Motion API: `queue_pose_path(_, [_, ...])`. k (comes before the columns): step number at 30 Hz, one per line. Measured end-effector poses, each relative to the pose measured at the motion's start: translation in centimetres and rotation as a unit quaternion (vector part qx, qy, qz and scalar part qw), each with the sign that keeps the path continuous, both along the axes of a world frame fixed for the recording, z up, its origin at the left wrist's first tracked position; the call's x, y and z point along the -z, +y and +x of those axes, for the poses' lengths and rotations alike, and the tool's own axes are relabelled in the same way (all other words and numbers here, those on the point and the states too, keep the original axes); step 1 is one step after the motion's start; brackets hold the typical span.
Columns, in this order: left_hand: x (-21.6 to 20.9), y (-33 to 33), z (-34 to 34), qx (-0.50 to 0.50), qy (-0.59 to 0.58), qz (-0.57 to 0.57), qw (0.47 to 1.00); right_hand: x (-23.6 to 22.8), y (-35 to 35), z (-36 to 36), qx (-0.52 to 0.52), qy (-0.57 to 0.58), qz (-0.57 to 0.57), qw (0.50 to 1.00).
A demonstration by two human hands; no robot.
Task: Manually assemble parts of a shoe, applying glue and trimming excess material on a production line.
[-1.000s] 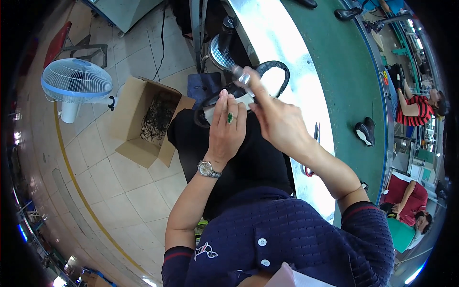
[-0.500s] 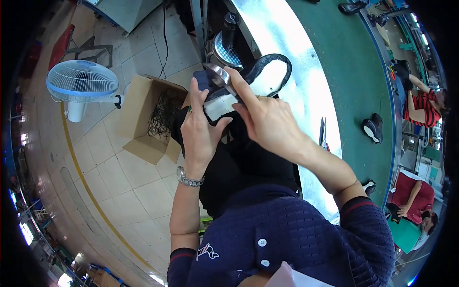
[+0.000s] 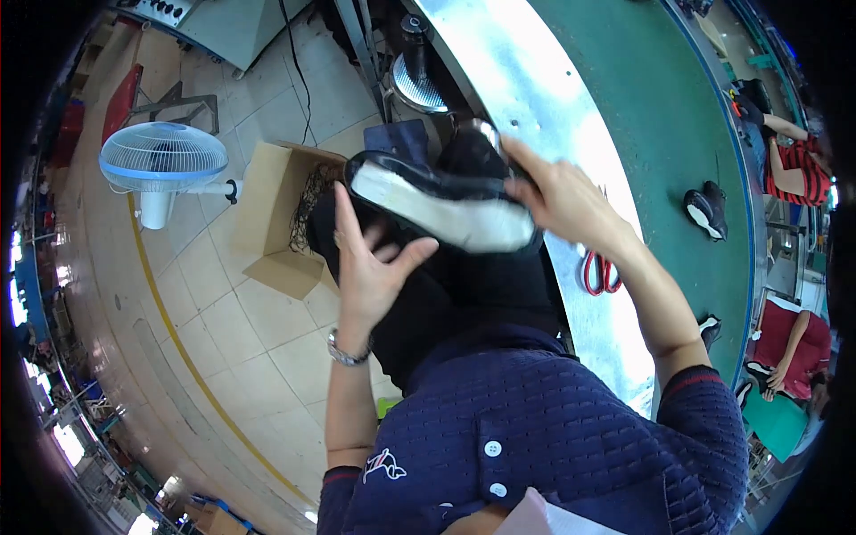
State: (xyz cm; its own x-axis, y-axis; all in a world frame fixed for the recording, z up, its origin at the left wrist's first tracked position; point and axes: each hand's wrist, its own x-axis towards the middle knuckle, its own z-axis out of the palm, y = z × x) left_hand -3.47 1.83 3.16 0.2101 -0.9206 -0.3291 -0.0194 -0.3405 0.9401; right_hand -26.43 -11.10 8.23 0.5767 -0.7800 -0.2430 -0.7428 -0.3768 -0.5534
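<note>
One black shoe (image 3: 446, 209): our left grip (image 3: 367, 281) spread beside it, our right grip (image 3: 563, 201) curled, hold unclear; scissors (image 3: 588, 275) on silvery tabletop (image 3: 544, 94); tiled floor (image 3: 214, 334) and fan (image 3: 163, 159)

Shoe (image 3: 446, 207), one: glossy black upper, white sole turned toward the viewer, slightly blurred; slanted, above the lap (image 3: 459, 308). Tool (image 3: 487, 134), one: shiny metal, blurred, beside shoe's far edge.

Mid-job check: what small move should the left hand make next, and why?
Probably close the left hand on the white-soled shoe to steady it: thumb and fingers stand spread near its left end, while the right hand is by its right end.
</note>
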Motion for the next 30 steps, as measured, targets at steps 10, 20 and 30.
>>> queue_pose_path(10, [1.1, 5.9, 2.9, -0.133, -0.244, 0.055, 0.959, -2.0, 7.0, 3.3, -0.123, 0.023, 0.124, 0.984])
queue_pose_path(20, [2.8, 7.4, 1.5, -0.028, -0.392, -0.106, 0.913, -5.6, 5.6, 10.8, -0.381, 0.214, 0.083, 0.895])
queue_pose_path(30, [3.9, 6.1, 1.2, -0.106, 0.443, -0.005, 0.89, -1.5, 6.2, 7.3, -0.321, 0.097, 0.044, 0.941])
